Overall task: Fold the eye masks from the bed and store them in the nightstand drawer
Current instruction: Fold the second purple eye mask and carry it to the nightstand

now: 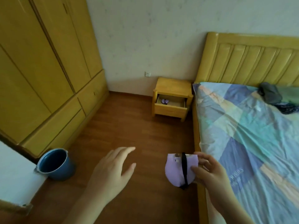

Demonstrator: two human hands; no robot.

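Bucket (55,164) left of bare floor (137,126)

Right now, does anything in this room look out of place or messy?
Only small things: dark clothes lie bunched at the head of the bed, and the nightstand drawer stands open with a purple mask inside. Nothing looks spilled or damaged.
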